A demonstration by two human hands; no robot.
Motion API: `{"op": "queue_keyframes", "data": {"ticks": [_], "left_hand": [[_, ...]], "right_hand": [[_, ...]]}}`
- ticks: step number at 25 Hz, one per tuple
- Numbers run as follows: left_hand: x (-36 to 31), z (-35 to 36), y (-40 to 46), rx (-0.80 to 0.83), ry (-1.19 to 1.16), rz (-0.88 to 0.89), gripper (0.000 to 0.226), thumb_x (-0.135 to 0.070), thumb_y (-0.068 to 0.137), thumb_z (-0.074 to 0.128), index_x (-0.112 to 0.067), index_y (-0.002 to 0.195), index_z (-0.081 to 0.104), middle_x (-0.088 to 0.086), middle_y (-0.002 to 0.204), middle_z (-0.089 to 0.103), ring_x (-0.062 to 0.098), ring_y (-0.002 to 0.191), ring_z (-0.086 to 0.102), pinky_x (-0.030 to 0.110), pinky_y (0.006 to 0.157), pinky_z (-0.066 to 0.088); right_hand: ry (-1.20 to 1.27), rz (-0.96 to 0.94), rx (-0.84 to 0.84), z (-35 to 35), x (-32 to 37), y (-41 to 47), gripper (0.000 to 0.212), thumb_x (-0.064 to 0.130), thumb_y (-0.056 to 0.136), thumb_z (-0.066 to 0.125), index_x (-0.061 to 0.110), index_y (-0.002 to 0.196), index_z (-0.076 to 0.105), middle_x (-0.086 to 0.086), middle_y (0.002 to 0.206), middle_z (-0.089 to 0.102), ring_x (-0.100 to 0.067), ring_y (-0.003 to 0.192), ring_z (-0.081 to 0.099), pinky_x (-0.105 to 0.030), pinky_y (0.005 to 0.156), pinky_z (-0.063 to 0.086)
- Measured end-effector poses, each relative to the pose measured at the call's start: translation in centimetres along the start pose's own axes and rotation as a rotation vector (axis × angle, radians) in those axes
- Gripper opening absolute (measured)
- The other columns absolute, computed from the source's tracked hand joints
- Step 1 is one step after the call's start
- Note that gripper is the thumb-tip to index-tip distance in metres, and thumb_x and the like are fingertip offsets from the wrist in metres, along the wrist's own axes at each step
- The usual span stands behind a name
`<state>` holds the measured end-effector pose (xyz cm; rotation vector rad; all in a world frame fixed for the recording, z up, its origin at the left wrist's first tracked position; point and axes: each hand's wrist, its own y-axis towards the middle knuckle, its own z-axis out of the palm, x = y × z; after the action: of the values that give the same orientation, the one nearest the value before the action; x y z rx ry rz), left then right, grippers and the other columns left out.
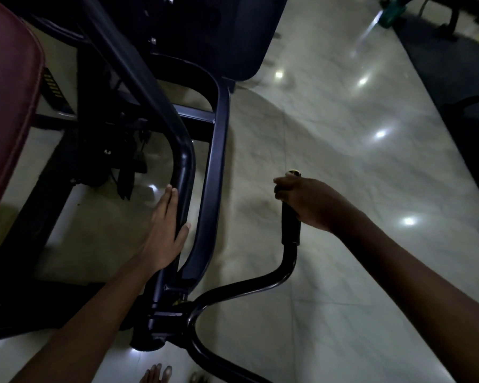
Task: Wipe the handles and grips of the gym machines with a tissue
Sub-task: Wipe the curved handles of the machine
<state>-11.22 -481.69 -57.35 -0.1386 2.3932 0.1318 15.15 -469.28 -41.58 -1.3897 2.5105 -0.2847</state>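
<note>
A black curved handlebar point(249, 288) rises from the machine's pivot at the bottom centre and ends in a black foam grip point(290, 228). My right hand point(304, 200) is curled round the top of that grip, covering its upper end. No tissue shows in the dim light; it may be hidden inside the fist. My left hand point(163, 230) lies flat with straight fingers against the black frame tube point(184, 172) of the machine, thumb on the tube's near side.
A dark red padded seat point(9, 106) fills the left edge. A black pad point(219, 34) and frame bars point(216, 167) stand ahead. Glossy pale floor tiles point(343, 150) spread to the right, with a dark mat point(459, 87) and other equipment at far right. Bare toes point(156, 374) show below.
</note>
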Motion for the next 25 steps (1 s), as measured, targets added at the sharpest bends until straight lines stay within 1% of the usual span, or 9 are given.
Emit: {"op": "queue_keyframes", "data": {"ticks": [5,7,9,12,14,17,20,23,25], "left_hand": [[0.2,0.3,-0.7,-0.025,0.004,-0.009,0.075,-0.013,0.094,0.056,0.0,0.151,0.009,0.014,0.16,0.005,0.024,0.147,0.007,0.032,0.117,0.01],[0.2,0.3,-1.1,-0.024,-0.002,-0.001,0.073,-0.016,0.095,0.054,0.001,0.151,0.01,0.015,0.16,0.006,0.025,0.147,0.008,0.034,0.118,0.012],[0.1,0.2,-1.4,-0.021,0.004,0.005,0.072,-0.025,0.094,0.047,0.002,0.15,0.011,0.016,0.159,0.007,0.024,0.147,0.008,0.032,0.117,0.011],[0.2,0.2,-1.8,-0.035,0.005,0.003,0.073,-0.031,0.091,0.04,0.001,0.15,0.013,0.017,0.159,0.01,0.025,0.146,0.01,0.029,0.115,0.01],[0.3,0.3,-2.0,-0.042,0.009,0.0,0.072,-0.033,0.092,0.038,0.002,0.15,0.014,0.018,0.158,0.012,0.027,0.145,0.012,0.029,0.115,0.01],[0.5,0.6,-2.1,-0.039,0.053,0.028,0.072,-0.038,0.092,0.032,0.003,0.149,0.017,0.019,0.158,0.013,0.027,0.146,0.011,0.031,0.117,0.011],[0.6,0.7,-2.1,-0.038,0.085,0.039,0.068,-0.031,0.092,0.036,0.005,0.148,0.019,0.02,0.157,0.013,0.03,0.146,0.012,0.035,0.117,0.012],[0.2,0.7,-2.3,-0.03,0.095,0.048,0.065,-0.025,0.092,0.04,0.008,0.146,0.024,0.024,0.155,0.018,0.034,0.143,0.017,0.039,0.117,0.016],[0.1,0.6,-2.7,-0.032,0.102,0.051,0.064,-0.029,0.093,0.036,0.01,0.143,0.029,0.027,0.153,0.023,0.035,0.141,0.02,0.036,0.116,0.014]], "right_hand": [[-0.003,0.006,0.048,-0.8,-0.2,-0.1,0.031,0.001,0.081,0.057,0.005,0.111,0.064,-0.01,0.122,0.059,-0.027,0.125,0.049,-0.042,0.1,0.045],[-0.09,-0.04,0.045,-0.6,1.3,0.3,0.019,0.003,0.078,0.064,0.009,0.096,0.067,-0.007,0.106,0.063,-0.026,0.111,0.058,-0.037,0.099,0.046],[-0.079,-0.107,0.038,-0.5,2.1,-0.7,0.016,0.001,0.072,0.072,0.01,0.084,0.067,-0.005,0.093,0.064,-0.027,0.097,0.062,-0.037,0.09,0.049],[-0.057,-0.109,-0.002,-0.5,1.1,-1.6,0.027,-0.003,0.071,0.072,0.007,0.096,0.069,-0.008,0.102,0.066,-0.028,0.104,0.063,-0.04,0.106,0.038],[-0.106,-0.075,0.02,-0.2,1.9,-0.9,0.024,-0.003,0.075,0.067,0.008,0.097,0.068,-0.009,0.102,0.064,-0.027,0.105,0.062,-0.041,0.113,0.03],[-0.1,-0.161,-0.021,0.7,3.5,-1.2,0.015,-0.004,0.069,0.07,0.008,0.077,0.067,-0.006,0.08,0.063,-0.025,0.081,0.066,-0.047,0.11,0.034],[-0.057,-0.142,0.053,0.5,3.2,-2.4,0.02,0.002,0.079,0.061,0.011,0.093,0.071,-0.004,0.095,0.063,-0.021,0.099,0.062,-0.038,0.117,0.013],[-0.101,-0.198,-0.064,0.5,4.0,-2.8,0.017,-0.001,0.069,0.065,0.013,0.076,0.069,-0.002,0.079,0.062,-0.02,0.083,0.066,-0.047,0.113,0.024],[-0.09,-0.266,-0.106,0.7,5.0,-3.5,0.021,-0.003,0.066,0.056,0.014,0.069,0.067,0.0,0.072,0.06,-0.019,0.075,0.065,-0.048,0.11,0.027]]}}
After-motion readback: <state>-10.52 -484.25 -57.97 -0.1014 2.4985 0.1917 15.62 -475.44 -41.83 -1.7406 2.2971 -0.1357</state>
